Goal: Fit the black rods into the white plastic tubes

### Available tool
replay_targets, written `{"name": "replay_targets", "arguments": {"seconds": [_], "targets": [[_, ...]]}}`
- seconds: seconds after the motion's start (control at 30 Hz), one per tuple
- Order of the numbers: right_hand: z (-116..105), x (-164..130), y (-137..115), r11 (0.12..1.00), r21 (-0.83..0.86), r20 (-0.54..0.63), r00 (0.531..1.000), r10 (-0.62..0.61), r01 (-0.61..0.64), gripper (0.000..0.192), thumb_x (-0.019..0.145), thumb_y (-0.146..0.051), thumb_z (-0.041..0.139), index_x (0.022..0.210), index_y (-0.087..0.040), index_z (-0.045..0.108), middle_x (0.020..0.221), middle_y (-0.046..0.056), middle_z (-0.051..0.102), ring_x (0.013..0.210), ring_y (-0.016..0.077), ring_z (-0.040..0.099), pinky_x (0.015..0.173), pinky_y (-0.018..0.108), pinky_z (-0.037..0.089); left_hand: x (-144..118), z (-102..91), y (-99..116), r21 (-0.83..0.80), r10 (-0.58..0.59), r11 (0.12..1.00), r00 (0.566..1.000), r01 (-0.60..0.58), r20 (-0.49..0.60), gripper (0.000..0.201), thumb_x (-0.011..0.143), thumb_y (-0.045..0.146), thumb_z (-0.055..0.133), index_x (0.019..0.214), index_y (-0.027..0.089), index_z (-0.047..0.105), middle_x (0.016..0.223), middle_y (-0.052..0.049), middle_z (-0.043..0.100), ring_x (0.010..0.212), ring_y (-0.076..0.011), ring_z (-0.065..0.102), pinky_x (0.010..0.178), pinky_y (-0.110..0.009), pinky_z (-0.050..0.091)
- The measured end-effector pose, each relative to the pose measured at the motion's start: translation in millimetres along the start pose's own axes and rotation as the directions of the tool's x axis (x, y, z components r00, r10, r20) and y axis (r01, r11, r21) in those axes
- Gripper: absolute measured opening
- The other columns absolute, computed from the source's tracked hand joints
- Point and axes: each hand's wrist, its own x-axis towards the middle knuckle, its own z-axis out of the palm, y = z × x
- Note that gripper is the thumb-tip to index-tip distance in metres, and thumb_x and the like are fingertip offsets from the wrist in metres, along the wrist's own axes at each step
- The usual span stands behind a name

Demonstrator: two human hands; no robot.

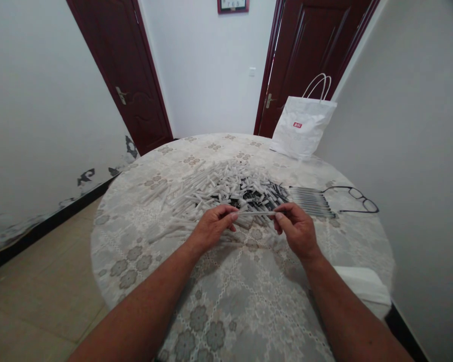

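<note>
Pinching one tube (pixel 255 213) level between them, left hand (pixel 211 227) and right hand (pixel 296 229) hovered above table (pixel 249 301), just before pile (pixel 226 188).

Both forearms run out of the bottom edge, so elbows and sleeves cannot be seen. The left hand (pixel 211 227) covers one end of the thin clear tube (pixel 255 213), the right hand (pixel 297 232) the other. The pile of small parts (pixel 226 188) on the desk (pixel 249 301) is too fine to identify, and the framed picture (pixel 233 5) is cut by the top edge.
</note>
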Motion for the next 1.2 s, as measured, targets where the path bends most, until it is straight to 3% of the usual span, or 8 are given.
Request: {"name": "replay_targets", "arguments": {"seconds": [0.23,0.43,0.6,0.73,0.83,1.0,1.1,1.2], "targets": [[4.6,-1.6,-4.3,0.867,-0.407,0.206,0.954,-0.218,0.287,0.019,0.093,-0.031,0.064,0.108,-0.022,0.070,0.095,0.006,0.076,0.080,0.0186,0.070,0.076,0.031,0.056,6.7,2.4,-1.1,-0.591,-0.146,0.807,0.976,0.022,-0.162,0.037,0.070,0.039,0.086,0.090,0.014,0.068,0.074,0.001,0.062,0.061,-0.0097,0.059,0.067,-0.030,0.058],[15.4,-4.3,-8.9,0.622,-0.547,0.411,0.827,-0.384,0.561,0.023,0.099,-0.024,0.054,0.118,-0.019,0.067,0.101,0.011,0.075,0.090,0.0214,0.071,0.083,0.034,0.056,7.1,2.7,-3.2,-0.631,-0.153,0.776,0.965,-0.016,-0.212,0.038,0.072,0.043,0.084,0.091,0.014,0.069,0.071,0.000,0.063,0.064,-0.0113,0.061,0.066,-0.028,0.059],[21.8,-9.5,-10.4,0.585,-0.573,0.404,0.819,-0.409,0.574,0.023,0.100,-0.021,0.051,0.116,-0.017,0.067,0.099,0.012,0.076,0.089,0.0220,0.072,0.084,0.034,0.056,8.5,5.1,-8.3,-0.600,-0.123,0.798,0.960,-0.054,-0.250,0.036,0.076,0.046,0.080,0.088,0.013,0.069,0.072,0.000,0.063,0.066,-0.0121,0.062,0.070,-0.031,0.061],[22.9,-11.9,-16.3,0.736,-0.531,0.360,0.898,-0.253,0.420,0.024,0.099,-0.026,0.053,0.115,-0.018,0.069,0.099,0.010,0.077,0.088,0.0218,0.073,0.082,0.033,0.056,9.2,6.1,-10.3,-0.586,-0.129,0.810,0.961,-0.041,-0.246,0.037,0.075,0.047,0.080,0.085,0.014,0.068,0.072,-0.001,0.065,0.067,-0.0129,0.065,0.075,-0.032,0.060],[22.9,-11.6,-21.7,0.895,-0.430,0.305,0.952,0.024,0.115,0.024,0.097,-0.034,0.057,0.112,-0.021,0.070,0.079,0.004,0.075,0.069,0.0181,0.071,0.069,0.030,0.056,8.7,6.0,-9.2,-0.561,-0.127,0.827,0.959,-0.039,-0.254,0.037,0.075,0.048,0.079,0.084,0.014,0.067,0.072,0.000,0.065,0.068,-0.0132,0.066,0.076,-0.031,0.060],[22.7,-8.8,-18.9,0.893,-0.006,0.361,0.832,0.421,-0.449,0.031,0.088,-0.046,0.068,0.100,-0.018,0.068,0.078,0.003,0.071,0.057,0.0138,0.063,0.053,0.026,0.053,7.1,6.9,-6.3,-0.519,-0.093,0.854,0.966,-0.047,-0.241,0.035,0.076,0.048,0.078,0.084,0.015,0.068,0.073,0.001,0.063,0.070,-0.0128,0.064,0.078,-0.032,0.060],[21.3,-6.5,-12.9,0.803,0.130,0.426,0.764,0.485,-0.582,0.032,0.083,-0.045,0.073,0.095,-0.016,0.067,0.075,0.002,0.069,0.052,0.0112,0.059,0.048,0.023,0.049,7.8,8.3,-7.9,-0.501,-0.089,0.865,0.972,-0.033,-0.217,0.035,0.077,0.048,0.077,0.084,0.015,0.069,0.074,0.000,0.064,0.070,-0.0131,0.065,0.078,-0.032,0.060],[20.1,-3.9,-11.5,0.820,0.099,0.420,0.771,0.479,-0.564,0.030,0.086,-0.045,0.069,0.096,-0.017,0.065,0.076,0.001,0.069,0.054,0.0120,0.060,0.052,0.025,0.050,8.9,9.7,-12.0,-0.497,-0.085,0.868,0.975,-0.028,-0.205,0.035,0.078,0.049,0.076,0.088,0.015,0.069,0.077,0.000,0.065,0.072,-0.0134,0.065,0.079,-0.033,0.060]]}}
